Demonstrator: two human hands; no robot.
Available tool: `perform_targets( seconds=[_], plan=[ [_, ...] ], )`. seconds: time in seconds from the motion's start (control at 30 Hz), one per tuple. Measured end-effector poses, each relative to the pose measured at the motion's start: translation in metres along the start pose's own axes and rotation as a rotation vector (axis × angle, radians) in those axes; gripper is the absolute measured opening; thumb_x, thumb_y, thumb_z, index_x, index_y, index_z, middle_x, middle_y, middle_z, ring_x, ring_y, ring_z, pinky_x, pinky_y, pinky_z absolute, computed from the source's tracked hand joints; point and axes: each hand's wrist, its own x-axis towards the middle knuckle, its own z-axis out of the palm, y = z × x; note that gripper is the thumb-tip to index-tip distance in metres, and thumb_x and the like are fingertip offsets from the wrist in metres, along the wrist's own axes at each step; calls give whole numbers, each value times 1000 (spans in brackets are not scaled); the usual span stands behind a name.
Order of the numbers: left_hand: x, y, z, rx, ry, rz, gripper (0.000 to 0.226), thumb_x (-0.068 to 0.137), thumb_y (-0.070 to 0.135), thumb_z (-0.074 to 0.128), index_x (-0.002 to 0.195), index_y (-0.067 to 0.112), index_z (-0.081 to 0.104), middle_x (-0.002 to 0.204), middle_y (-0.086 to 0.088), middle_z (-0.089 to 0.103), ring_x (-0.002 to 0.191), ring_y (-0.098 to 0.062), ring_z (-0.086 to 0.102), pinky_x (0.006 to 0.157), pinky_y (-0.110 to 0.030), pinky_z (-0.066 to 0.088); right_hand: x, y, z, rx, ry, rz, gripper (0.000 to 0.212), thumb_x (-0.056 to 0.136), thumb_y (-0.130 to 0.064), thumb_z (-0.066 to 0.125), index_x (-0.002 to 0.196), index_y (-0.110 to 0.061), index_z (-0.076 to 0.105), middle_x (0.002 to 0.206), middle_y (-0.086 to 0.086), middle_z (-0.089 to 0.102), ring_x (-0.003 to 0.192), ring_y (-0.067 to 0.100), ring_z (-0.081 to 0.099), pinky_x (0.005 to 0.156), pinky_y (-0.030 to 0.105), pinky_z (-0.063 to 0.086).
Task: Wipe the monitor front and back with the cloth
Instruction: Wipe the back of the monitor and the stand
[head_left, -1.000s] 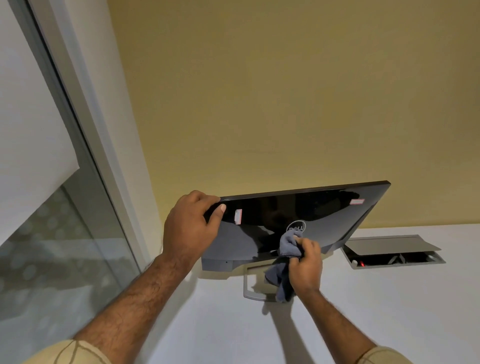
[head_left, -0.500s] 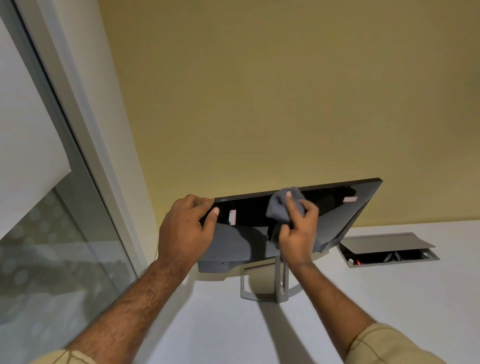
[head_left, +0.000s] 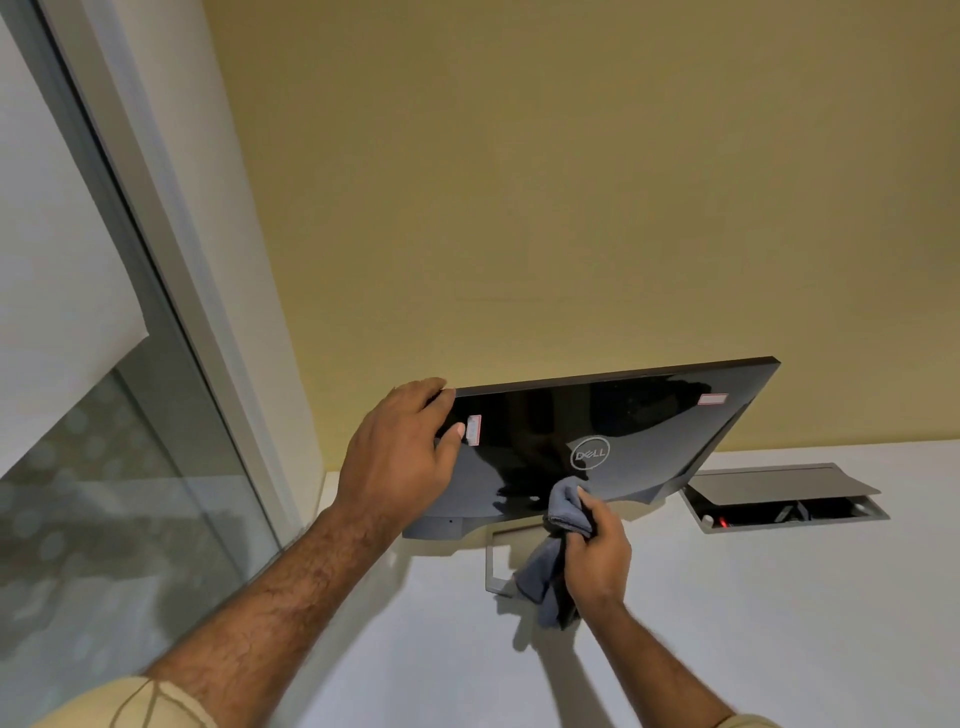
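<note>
A black monitor (head_left: 649, 431) stands on a white desk with its glossy back toward me, a round logo near the middle. My left hand (head_left: 400, 452) grips its upper left corner, fingers over the top edge and thumb on the back. My right hand (head_left: 597, 551) holds a bunched grey cloth (head_left: 563, 512) against the lower middle of the back, just under the logo. The cloth's loose end hangs down over the grey stand (head_left: 496, 564).
The white desk (head_left: 753, 613) runs to a yellow wall behind the monitor. An open cable hatch (head_left: 779, 499) with a raised grey lid sits in the desk at the right. A glass partition with a grey frame (head_left: 171, 291) stands close on the left.
My right hand slid the cloth from the monitor's top edge down to the lower middle of the back. My left hand stayed on the upper left corner.
</note>
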Motion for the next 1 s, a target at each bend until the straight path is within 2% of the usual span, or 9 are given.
perform_targets(
  seconds=[0.1, 0.2, 0.33, 0.43, 0.57, 0.63, 0.77, 0.9, 1.0],
  plan=[
    [-3, -3, 4, -4, -35, 17, 48, 94, 32, 45, 136, 11, 56, 139, -3, 56, 128, -22, 51, 116, -33, 28, -13, 12, 13, 223, -32, 262, 28, 92, 11, 51, 115, -1, 62, 106, 11, 63, 86, 13, 58, 78, 6, 49],
    [-5, -5, 4, -43, -37, -2, 49, 94, 31, 46, 137, 12, 55, 142, -2, 55, 131, -20, 49, 117, -29, 24, -12, 29, 28, 309, 63, 548, 14, 90, -4, 61, 103, -10, 63, 95, 8, 67, 86, 23, 64, 87, 36, 56],
    [-4, -8, 6, -89, -34, -14, 47, 93, 30, 47, 137, 15, 56, 142, 1, 55, 132, -18, 49, 117, -27, 23, -2, 20, 50, 524, 105, 782, 20, 73, -22, 61, 91, -13, 61, 93, 13, 60, 85, 28, 59, 79, 36, 50],
    [-4, -8, 5, -114, -43, -31, 47, 93, 30, 46, 137, 16, 56, 143, 2, 54, 133, -16, 47, 117, -26, 21, 1, 9, 67, 570, 143, 790, 19, 87, -3, 58, 103, -11, 56, 94, 14, 62, 81, 31, 62, 83, 43, 53],
    [-4, -9, 5, -113, -51, -32, 48, 92, 29, 48, 138, 17, 55, 144, 3, 52, 134, -15, 46, 117, -24, 19, -7, 16, 89, 653, 84, 882, 29, 89, -19, 60, 114, -4, 62, 108, 19, 68, 93, 39, 65, 91, 52, 53],
    [-5, -8, 6, -115, -47, -30, 48, 92, 28, 49, 138, 16, 55, 144, 4, 52, 135, -15, 45, 118, -26, 20, -21, 14, 96, 648, 27, 841, 28, 92, -12, 55, 116, 1, 60, 106, 21, 67, 91, 38, 63, 87, 48, 53],
    [-4, -6, 8, -124, -30, -41, 48, 92, 27, 51, 137, 16, 56, 144, 3, 53, 134, -16, 46, 118, -31, 25, -41, 15, 106, 483, -91, 722, 14, 98, -14, 54, 105, -4, 62, 102, 18, 69, 94, 36, 66, 85, 46, 56],
    [-4, -6, 9, -116, -20, -56, 47, 91, 27, 54, 137, 18, 56, 144, 4, 53, 134, -16, 45, 117, -29, 24, -40, 21, 102, 337, -217, 730, 8, 92, -11, 63, 91, -4, 67, 94, 20, 71, 93, 38, 67, 87, 53, 55],
    [-3, -6, 10, -112, -6, -63, 46, 91, 28, 53, 136, 18, 58, 142, 4, 55, 132, -17, 47, 115, -30, 29, -33, 24, 99, 208, -311, 755, 13, 87, -11, 71, 94, 0, 68, 92, 19, 72, 89, 37, 69, 82, 49, 58]
  ],
)
